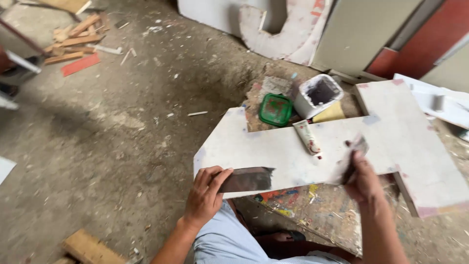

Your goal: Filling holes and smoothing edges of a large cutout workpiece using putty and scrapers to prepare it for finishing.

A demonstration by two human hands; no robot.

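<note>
Two scrapers are in my hands over a white cut-out board (391, 132) that lies flat and low in front of my knees. My left hand (204, 195) has its grip closed on a wide dark scraper blade (246, 179), thumb on top and fingers wrapped beneath; the blade sticks out to the right of my fingers and lies flat against the board's near edge, right at the rim. My right hand (364, 183) is closed around a smaller putty knife (355, 155), which stands up out of my fist with its smeared tip tilted away from me, touching or just above the board's surface; the blur keeps me from telling which. The two hands are well apart, one at each end of the board's near strip. Between them, farther up the board, lies a squeezed tube (308, 137) with a dark red smear at its lower end. Beyond the board, in its notch, sit a green lid (276, 109), a white square tub (320, 94) with a dark inside, and a yellow piece (331, 113) just beside the tub. The dusty concrete floor (122, 127) carries wood scraps (73, 41) at the far left.
</note>
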